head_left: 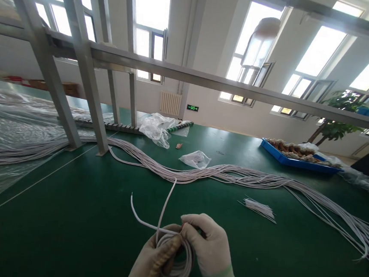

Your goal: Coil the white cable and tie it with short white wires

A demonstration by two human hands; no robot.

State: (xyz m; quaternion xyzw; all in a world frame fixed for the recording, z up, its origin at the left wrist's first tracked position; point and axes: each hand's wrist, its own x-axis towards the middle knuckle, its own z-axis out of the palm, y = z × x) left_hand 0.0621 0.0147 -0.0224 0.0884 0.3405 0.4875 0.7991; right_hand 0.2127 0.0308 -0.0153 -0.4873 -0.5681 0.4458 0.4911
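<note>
A coiled white cable (177,270) is in my gloved left hand (157,257), with the thumb and fingers closed round the side of its loops. Two loose cable ends stick up from the coil, one leaning left and one rising nearly straight. At the top of the coil, my gloved right hand (209,244) has its thumb and forefinger pinched together. A small reddish-brown bit shows at those fingertips, too small to name. To the right on the green table (73,223) lies a small bundle of thin white strips (259,209).
A long bundle of white cables (156,166) runs across the table behind my hands. Metal frame posts (91,78) stand at the left, with a crossbar overhead. A blue tray (298,163) of brownish pieces sits back right. Plastic bags (195,159) lie behind the cables.
</note>
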